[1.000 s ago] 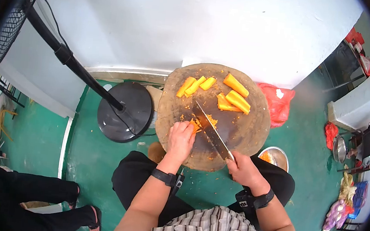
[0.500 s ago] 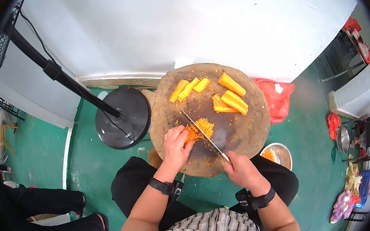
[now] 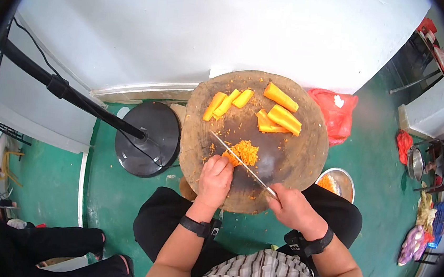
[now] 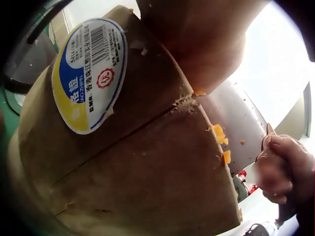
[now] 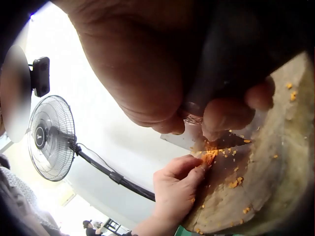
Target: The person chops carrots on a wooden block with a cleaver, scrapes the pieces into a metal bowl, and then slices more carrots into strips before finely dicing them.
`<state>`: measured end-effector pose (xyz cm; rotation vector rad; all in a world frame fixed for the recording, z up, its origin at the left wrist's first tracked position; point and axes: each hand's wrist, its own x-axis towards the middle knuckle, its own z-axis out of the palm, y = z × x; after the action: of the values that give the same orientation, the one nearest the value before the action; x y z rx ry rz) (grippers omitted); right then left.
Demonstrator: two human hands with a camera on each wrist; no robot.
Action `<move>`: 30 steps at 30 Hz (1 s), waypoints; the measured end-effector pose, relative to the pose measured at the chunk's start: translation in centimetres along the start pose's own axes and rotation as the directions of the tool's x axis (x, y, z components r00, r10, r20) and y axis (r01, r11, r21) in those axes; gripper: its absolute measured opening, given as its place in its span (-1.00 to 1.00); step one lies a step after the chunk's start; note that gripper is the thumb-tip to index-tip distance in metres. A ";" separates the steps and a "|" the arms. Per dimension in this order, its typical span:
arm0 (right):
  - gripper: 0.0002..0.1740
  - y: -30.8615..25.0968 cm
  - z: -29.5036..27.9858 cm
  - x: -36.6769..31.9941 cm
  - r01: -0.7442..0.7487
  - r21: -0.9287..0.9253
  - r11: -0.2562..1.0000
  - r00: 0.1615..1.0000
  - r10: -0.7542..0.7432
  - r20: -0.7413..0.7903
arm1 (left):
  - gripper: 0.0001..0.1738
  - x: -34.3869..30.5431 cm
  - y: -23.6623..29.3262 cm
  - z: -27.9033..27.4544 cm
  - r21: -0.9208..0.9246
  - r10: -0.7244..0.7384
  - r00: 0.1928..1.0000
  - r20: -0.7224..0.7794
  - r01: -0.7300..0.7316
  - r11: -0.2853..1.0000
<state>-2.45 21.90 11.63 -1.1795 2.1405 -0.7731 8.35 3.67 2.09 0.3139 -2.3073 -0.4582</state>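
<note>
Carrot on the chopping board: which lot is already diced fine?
The small heap against the knife, beside the strips the left hand holds. The sticks and wedges at the far edge are still long pieces.

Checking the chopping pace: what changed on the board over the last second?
The knife turned from flat onto its edge; the pile of diced carrot grew and the strips under the left hand got shorter. Unchanged: right hand grips the knife; big carrot pieces lie at the far side of the board.
</note>
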 end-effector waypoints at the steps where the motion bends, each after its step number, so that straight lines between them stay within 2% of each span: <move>1: -0.79 0.0 0.1 -0.2 0.031 -0.058 0.998 0.999 -0.032 -0.009 | -0.76 0.1 0.1 0.0 0.007 -0.001 1.000 -0.003 0.001 1.000; 5: -0.77 -0.7 0.5 -0.9 0.061 -0.215 0.975 0.998 -0.062 0.001 | -0.73 0.2 0.5 0.0 0.027 -0.015 1.000 -0.012 0.015 1.000; 11: -0.76 -1.5 0.7 0.5 0.036 -0.300 0.953 0.997 -0.014 0.074 | -0.71 0.2 0.4 0.0 0.018 -0.011 1.000 -0.013 0.011 1.000; 18: -0.75 -0.7 1.1 2.5 0.056 -0.264 0.963 0.998 -0.052 0.023 | -0.74 0.2 0.6 0.0 0.019 -0.025 1.000 0.017 0.025 1.000; 27: -0.75 -1.5 0.5 1.4 0.023 -0.273 0.962 0.995 0.005 0.101 | -0.72 0.0 0.4 0.2 0.008 -0.034 0.999 -0.003 0.034 0.999; 30: -0.75 -1.1 1.6 2.8 0.015 -0.277 0.961 0.999 -0.004 0.038 | -0.70 0.1 0.5 0.0 0.015 -0.047 0.998 0.040 0.046 0.999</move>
<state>-1.96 18.58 10.78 -1.3336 2.2662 -0.4589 8.23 4.07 2.37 0.3687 -2.3474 -0.4759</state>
